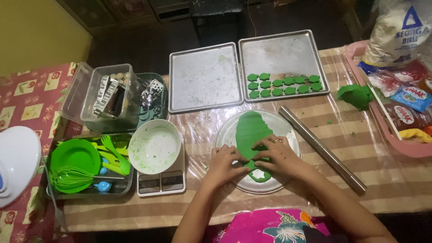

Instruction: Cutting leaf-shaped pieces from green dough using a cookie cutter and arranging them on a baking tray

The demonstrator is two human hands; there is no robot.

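Together, the left hand (223, 163) and right hand (278, 155) press flat, fingers spread and gripping nothing, on the rolled green dough (253, 132) lying on a round plate (288, 130) mid-bench, beside a metal rolling pin (321, 149).

You are looking down at a table (387, 180) covered with a beige and brown striped cloth under clear plastic sheeting. To your left a second cloth (27, 94), red with yellow squares and flowers, covers the adjoining surface. Beyond it stands a yellow wall (36, 31). Past the far edge of the table the floor (135, 49) lies in deep shadow, and you can just make out dark wooden furniture (121, 11) there. Light falls on the tabletop; the room behind stays dim.
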